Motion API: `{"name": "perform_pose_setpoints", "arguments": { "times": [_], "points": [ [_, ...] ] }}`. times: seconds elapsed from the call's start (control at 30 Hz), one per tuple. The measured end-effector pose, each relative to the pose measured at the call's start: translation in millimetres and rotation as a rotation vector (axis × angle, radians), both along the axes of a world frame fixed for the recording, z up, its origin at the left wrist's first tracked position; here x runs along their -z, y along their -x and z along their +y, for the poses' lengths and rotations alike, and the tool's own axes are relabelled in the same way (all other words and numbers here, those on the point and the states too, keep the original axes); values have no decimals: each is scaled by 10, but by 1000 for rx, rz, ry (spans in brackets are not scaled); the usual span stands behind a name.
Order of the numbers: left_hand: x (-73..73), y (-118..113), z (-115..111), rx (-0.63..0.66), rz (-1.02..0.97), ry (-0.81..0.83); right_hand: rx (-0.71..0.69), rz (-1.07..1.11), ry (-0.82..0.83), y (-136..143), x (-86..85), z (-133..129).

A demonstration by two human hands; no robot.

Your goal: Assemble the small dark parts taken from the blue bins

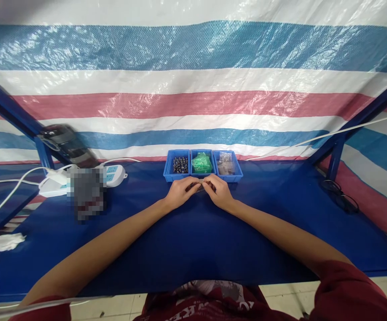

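My left hand and my right hand meet fingertip to fingertip just in front of three blue bins. Both are closed in a pinch around something small that the fingers mostly hide; I cannot make out what it is. Behind my left hand, the left bin holds many small dark metallic pieces. A green plastic bag fills the middle bin. In the right bin, behind my right hand, lie clear plastic packets.
On the left of the blue table are a white power strip with cables, a blurred-out dark object, a dark bottle and crumpled white tissue. Glasses lie at right. A striped sheet hangs behind.
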State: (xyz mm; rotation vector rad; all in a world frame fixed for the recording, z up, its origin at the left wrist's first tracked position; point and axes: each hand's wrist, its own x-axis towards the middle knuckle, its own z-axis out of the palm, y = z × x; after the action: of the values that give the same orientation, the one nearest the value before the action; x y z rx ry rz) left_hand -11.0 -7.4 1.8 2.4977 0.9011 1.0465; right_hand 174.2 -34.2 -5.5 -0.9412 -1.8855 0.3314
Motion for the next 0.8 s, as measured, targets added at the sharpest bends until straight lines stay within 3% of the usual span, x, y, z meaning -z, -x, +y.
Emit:
{"name": "perform_pose_setpoints", "arguments": {
  "times": [0.8],
  "points": [
    [-18, 4, -13, 24, -31, -57, -92, -36, -12, 1, 28, 15]
  ]
}}
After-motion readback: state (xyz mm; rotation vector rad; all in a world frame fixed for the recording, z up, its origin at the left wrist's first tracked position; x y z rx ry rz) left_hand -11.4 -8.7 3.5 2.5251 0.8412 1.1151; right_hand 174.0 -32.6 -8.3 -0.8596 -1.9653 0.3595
